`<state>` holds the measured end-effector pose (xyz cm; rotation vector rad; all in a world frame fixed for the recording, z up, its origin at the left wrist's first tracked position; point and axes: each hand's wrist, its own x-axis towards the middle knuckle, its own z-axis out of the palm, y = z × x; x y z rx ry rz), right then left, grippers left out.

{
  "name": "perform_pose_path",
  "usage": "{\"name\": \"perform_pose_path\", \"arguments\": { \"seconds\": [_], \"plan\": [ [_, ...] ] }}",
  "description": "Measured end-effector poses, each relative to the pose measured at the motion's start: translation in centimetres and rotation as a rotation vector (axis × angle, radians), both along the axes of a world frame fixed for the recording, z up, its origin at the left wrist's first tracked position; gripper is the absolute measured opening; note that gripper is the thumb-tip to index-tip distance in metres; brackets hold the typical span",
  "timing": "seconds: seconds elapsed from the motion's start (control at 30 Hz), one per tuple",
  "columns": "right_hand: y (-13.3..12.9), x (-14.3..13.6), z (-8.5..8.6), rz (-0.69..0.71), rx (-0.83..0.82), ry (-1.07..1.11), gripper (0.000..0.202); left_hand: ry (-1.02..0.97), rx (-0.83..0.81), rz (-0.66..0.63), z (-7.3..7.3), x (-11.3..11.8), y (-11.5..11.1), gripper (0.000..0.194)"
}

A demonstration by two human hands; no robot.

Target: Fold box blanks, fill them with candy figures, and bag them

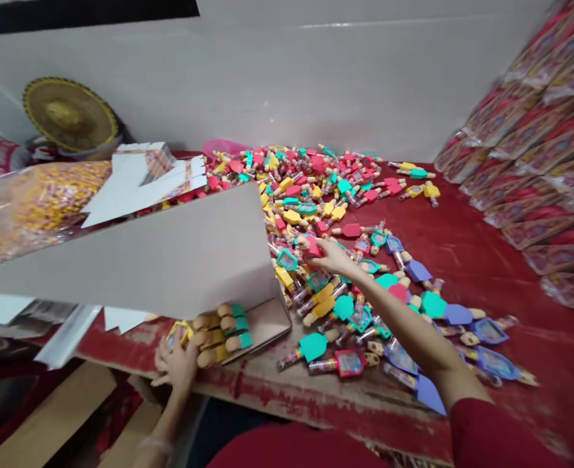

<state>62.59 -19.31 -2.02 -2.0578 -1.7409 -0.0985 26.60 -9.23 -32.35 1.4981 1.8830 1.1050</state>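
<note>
My right hand (334, 257) reaches over the pile, its fingers closed on a red candy toy (312, 248) with a tan end. Low on the left, my left hand (178, 361) is closed around a yellow candy toy (179, 333), beside the mouth of a long cardboard box (189, 247). Inside the box's near end lie yellow candy toys (212, 338) and teal candy toys (240, 325), tan ends towards my left hand. Loose candy toys (323, 296) in red, teal, yellow and purple, with clear tubes, spread around my right hand.
The red table (467, 240) runs to a white wall (316, 78). Stacked wrapped packs (540, 169) rise on the right. At the left are flat white cartons (145, 172), a clear bag of small yellow pieces (57, 201) and a straw hat (67, 114). Cardboard (62, 413) lies below the table edge.
</note>
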Motion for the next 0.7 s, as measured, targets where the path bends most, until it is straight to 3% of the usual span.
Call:
{"name": "perform_pose_path", "arguments": {
  "seconds": [0.1, 0.2, 0.27, 0.33, 0.4, 0.5, 0.6, 0.7],
  "plan": [
    [-4.9, -2.8, -2.0, 0.062, 0.231, 0.315, 0.030, -0.186, 0.061, 0.033, 0.1, -1.2, 0.4, 0.057],
    [-9.0, -6.4, -3.9, 0.116, 0.339, 0.464, 0.035, -0.370, 0.234, 0.127, 2.0, -3.0, -0.1, 0.056],
    [-9.8, -9.2, -5.2, 0.187, 0.344, 0.449, 0.035, -0.497, 0.450, 0.160, 3.9, -4.1, -1.0, 0.049],
    [-8.9, -11.8, -6.7, 0.262, 0.300, 0.390, 0.032, -0.540, 0.691, 0.133, 5.9, -4.8, -2.4, 0.040],
    [-6.8, -13.8, -8.2, 0.284, 0.230, 0.290, 0.026, -0.514, 0.879, 0.021, 7.8, -4.7, -4.3, 0.032],
    [-3.5, -15.0, -9.9, 0.218, 0.110, 0.096, 0.012, -0.388, 1.009, -0.300, 9.8, -3.4, -6.9, 0.019],
    [-2.2, -14.8, -10.4, 0.195, 0.007, -0.046, 0.014, -0.153, 0.988, -0.578, 10.9, -1.5, -8.1, 0.020],
    [-2.2, -14.8, -9.8, 0.241, -0.042, -0.129, 0.022, 0.059, 0.879, -0.654, 11.3, 0.1, -7.8, 0.036]
  ]
}}
